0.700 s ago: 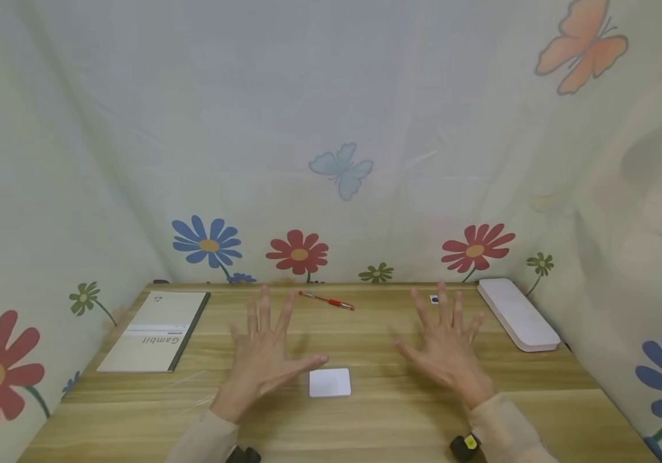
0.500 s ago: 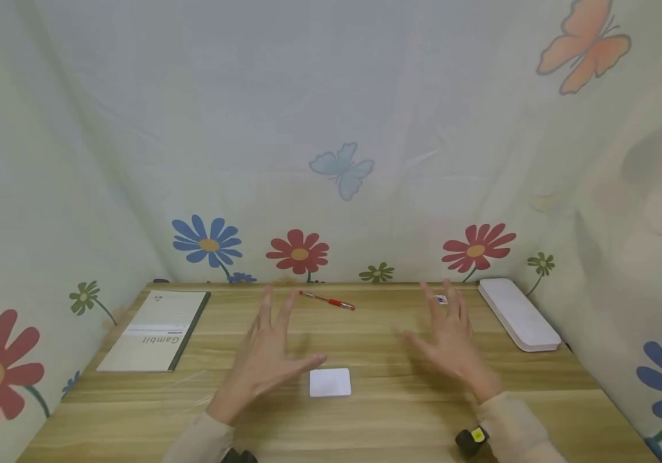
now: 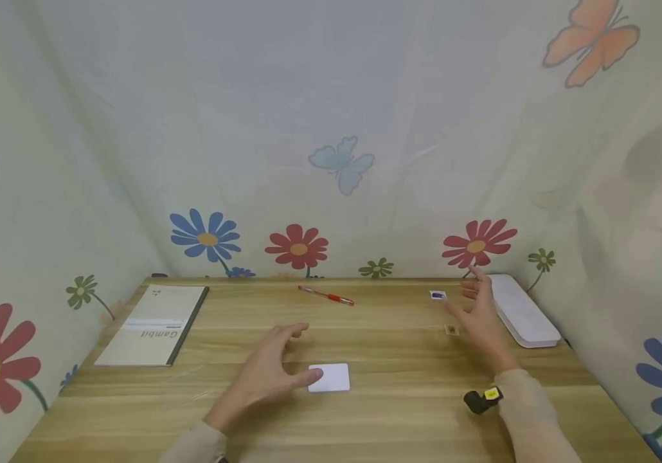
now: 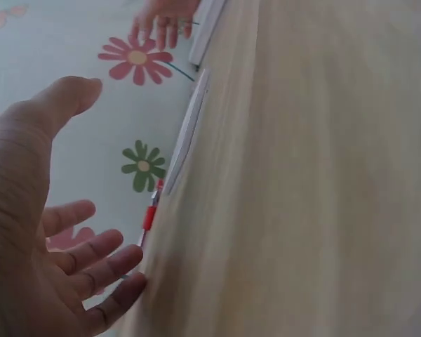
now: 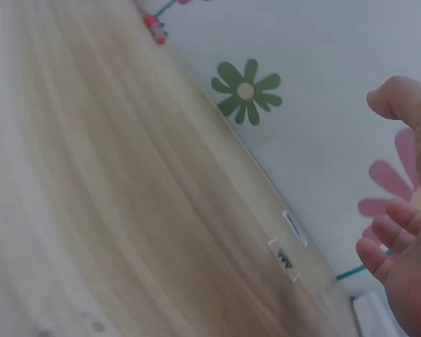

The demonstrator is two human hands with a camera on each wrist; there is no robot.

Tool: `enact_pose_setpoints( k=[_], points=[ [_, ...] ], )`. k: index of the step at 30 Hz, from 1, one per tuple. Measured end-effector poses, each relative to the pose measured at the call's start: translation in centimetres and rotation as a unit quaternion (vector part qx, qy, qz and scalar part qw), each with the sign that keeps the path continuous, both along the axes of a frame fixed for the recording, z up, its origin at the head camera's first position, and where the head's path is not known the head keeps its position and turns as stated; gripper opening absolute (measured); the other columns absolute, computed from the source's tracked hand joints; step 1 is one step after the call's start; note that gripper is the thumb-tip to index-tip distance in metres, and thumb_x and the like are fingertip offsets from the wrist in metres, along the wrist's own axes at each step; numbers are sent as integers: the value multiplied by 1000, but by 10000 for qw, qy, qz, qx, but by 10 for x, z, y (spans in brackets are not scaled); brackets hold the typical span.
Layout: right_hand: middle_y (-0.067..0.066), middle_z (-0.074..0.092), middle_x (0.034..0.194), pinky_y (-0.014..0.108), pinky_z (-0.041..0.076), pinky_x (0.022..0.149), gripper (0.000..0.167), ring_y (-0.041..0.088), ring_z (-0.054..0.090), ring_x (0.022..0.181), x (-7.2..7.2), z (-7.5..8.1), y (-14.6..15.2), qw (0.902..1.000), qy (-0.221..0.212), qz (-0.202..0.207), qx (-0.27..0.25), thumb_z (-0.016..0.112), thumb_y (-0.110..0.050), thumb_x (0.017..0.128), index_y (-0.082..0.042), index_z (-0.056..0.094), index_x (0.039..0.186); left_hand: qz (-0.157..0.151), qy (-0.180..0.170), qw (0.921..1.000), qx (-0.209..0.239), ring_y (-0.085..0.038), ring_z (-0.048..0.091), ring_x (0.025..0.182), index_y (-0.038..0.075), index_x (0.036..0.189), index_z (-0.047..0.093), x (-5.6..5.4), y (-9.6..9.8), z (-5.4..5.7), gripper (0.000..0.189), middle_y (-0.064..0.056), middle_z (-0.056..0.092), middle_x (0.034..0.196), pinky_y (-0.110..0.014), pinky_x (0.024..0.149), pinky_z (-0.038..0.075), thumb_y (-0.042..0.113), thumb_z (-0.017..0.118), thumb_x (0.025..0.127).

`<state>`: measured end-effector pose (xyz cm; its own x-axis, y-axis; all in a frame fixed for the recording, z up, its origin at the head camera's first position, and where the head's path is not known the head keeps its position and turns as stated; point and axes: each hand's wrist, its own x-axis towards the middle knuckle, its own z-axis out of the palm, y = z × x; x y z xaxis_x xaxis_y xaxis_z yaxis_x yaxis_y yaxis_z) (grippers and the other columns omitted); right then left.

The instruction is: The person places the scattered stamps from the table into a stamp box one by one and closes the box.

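Note:
My left hand (image 3: 264, 373) hovers over the wooden table with loosely bent fingers and holds nothing. Its thumb overlaps the left edge of a small white card (image 3: 333, 379) in the head view. In the left wrist view that card (image 4: 188, 133) shows nearly edge-on, beyond the hand (image 4: 91, 270). My right hand (image 3: 484, 318), also holding nothing, is beside the long white case (image 3: 524, 312) and overlaps its left edge. Near its thumb lie a small white-edged piece with a blue print (image 3: 438, 295) and a small see-through piece with a dark mark (image 3: 451, 330).
A red pen (image 3: 326, 295) lies towards the back of the table (image 3: 389, 418). On the left is a notebook (image 3: 152, 328) marked "Gambit". A faint clear sheet (image 3: 183, 389) lies in front of it. A flower-printed curtain (image 3: 250, 161) encloses the back and sides.
My right hand has moved right to the white case, uncovering the small see-through piece. My left hand's spread fingers have drawn in and bent. The card, pen and notebook stay put.

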<state>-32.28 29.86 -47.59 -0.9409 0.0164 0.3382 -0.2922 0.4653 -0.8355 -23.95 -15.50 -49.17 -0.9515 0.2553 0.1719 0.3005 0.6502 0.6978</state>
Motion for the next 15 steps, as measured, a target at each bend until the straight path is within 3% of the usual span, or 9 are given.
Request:
enact_pose_setpoints(
  k=[6, 10, 15],
  points=[
    [37, 35, 164, 70, 40, 120, 103, 56, 41, 150, -2, -13, 10, 9987, -381, -189, -294, 79, -23, 106, -13, 4, 177, -299, 112, 9995, 61, -23, 60, 138, 24, 158, 60, -1, -1, -18, 96, 2, 63, 148, -57, 121, 48, 66, 95, 78],
    [36, 39, 163, 69, 40, 121, 101, 54, 45, 149, -4, -24, 13, 9972, -616, -413, -35, 79, -30, 106, -12, 9, 177, -369, 477, 9976, -330, -26, 55, 142, 24, 149, 68, -3, 0, -27, 94, 5, 64, 145, -62, 123, 42, 74, 93, 74],
    [37, 44, 157, 69, 43, 119, 95, 54, 51, 143, -10, -37, 12, 9975, -493, -443, 236, 80, -29, 105, -6, 18, 174, -313, 683, 9939, -803, -26, 52, 138, 33, 138, 75, -3, 5, -32, 88, 4, 62, 140, -64, 119, 41, 85, 88, 69]
  ],
)
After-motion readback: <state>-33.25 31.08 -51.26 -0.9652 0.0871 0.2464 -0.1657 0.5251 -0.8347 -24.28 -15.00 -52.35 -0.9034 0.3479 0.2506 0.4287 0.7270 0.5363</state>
